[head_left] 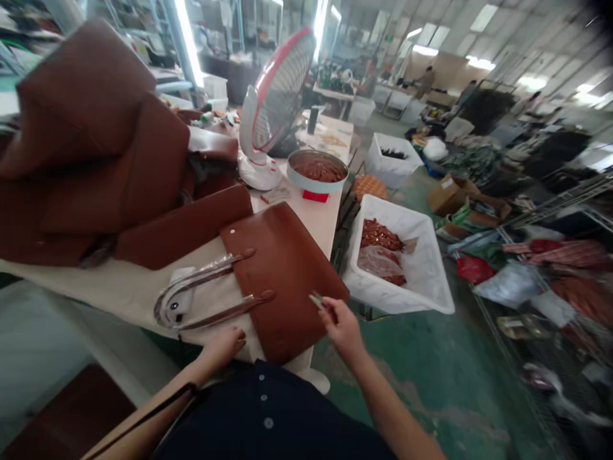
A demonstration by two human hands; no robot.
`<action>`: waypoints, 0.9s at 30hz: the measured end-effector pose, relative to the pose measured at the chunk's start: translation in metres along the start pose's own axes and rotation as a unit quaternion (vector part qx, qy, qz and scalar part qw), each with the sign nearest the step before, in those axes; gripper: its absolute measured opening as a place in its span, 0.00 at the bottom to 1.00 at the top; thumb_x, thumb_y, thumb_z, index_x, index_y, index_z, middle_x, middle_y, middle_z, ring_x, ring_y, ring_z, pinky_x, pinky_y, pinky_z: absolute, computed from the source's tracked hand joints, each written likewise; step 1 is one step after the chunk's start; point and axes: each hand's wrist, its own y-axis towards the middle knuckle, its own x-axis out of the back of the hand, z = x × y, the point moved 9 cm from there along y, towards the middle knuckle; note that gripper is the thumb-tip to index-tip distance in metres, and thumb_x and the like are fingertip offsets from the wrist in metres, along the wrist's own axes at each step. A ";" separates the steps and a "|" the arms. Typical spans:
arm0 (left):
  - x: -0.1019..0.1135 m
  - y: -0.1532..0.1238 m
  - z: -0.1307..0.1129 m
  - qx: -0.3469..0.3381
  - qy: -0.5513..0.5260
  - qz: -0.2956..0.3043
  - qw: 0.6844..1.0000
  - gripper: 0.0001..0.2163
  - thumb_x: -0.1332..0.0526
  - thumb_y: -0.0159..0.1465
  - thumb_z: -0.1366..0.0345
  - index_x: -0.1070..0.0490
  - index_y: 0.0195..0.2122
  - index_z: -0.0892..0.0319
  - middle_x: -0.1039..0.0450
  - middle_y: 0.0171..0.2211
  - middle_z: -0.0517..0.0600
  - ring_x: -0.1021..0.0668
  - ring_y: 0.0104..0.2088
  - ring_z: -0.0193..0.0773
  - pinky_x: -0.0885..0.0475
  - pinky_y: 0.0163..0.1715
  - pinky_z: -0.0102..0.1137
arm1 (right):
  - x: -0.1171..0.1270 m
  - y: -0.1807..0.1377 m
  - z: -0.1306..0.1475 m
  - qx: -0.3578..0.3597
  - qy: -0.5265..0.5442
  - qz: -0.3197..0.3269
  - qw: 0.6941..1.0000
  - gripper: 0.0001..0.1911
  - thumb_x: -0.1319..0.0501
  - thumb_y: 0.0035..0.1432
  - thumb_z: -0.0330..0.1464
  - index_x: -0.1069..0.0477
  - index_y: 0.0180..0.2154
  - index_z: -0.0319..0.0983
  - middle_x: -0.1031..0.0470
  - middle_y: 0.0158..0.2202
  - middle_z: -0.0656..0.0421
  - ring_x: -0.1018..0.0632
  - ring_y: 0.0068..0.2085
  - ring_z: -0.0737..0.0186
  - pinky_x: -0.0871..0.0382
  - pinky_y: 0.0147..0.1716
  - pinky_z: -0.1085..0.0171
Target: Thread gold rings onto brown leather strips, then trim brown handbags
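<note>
A brown leather handbag (287, 275) lies flat on the table in front of me, its two plastic-wrapped handles (205, 281) stretching to the left. My right hand (343, 329) is over the bag's right part, closed around a small metal tool (316, 300) that looks like thread snips, its tip pointing left. My left hand (225, 346) is at the table's near edge, just left of the bag and below the handles. Its fingers are curled in, and whatever they may hold is hidden. Blur softens the tool's outline.
Brown leather bags (96, 153) are heaped on the table's left side. A red and white fan (275, 102) stands behind my bag, beside a round tin (318, 170) of brown pieces. Right of the table is a white bin (431, 268) holding brown parts. A wire rack (522, 332) stands farther right.
</note>
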 end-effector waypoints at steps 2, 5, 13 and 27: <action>-0.007 0.000 0.006 0.016 0.008 -0.004 1.000 0.09 0.44 0.62 0.61 0.31 0.34 0.62 0.28 0.32 0.52 0.25 0.34 0.40 0.31 0.36 0.36 | -0.052 -0.010 0.008 0.035 -0.034 0.112 0.993 0.14 0.46 0.58 0.35 0.32 0.45 0.38 0.26 0.37 0.55 0.26 0.37 0.60 0.34 0.39 0.64; -0.018 0.006 -0.010 0.000 0.007 -0.024 1.000 0.14 0.43 0.60 0.57 0.34 0.43 0.61 0.30 0.43 0.56 0.26 0.42 0.44 0.33 0.40 0.35 | -0.086 -0.020 -0.001 0.026 -0.057 0.160 0.985 0.14 0.44 0.57 0.33 0.33 0.46 0.38 0.25 0.39 0.54 0.26 0.39 0.58 0.34 0.40 0.63; -0.057 0.028 -0.047 -0.034 -0.005 0.026 0.999 0.08 0.41 0.60 0.62 0.31 0.32 0.62 0.29 0.35 0.50 0.26 0.37 0.40 0.32 0.40 0.38 | -0.107 -0.045 -0.025 0.036 -0.118 0.248 0.961 0.08 0.43 0.57 0.32 0.32 0.40 0.39 0.25 0.37 0.56 0.26 0.38 0.58 0.37 0.37 0.64; -0.045 0.023 -0.045 -0.024 -0.056 0.009 0.998 0.09 0.44 0.63 0.63 0.31 0.31 0.62 0.28 0.29 0.47 0.26 0.31 0.34 0.30 0.34 0.33 | -0.135 -0.050 -0.023 0.020 -0.081 0.241 0.967 0.03 0.42 0.55 0.29 0.30 0.33 0.40 0.25 0.34 0.57 0.26 0.37 0.60 0.38 0.36 0.65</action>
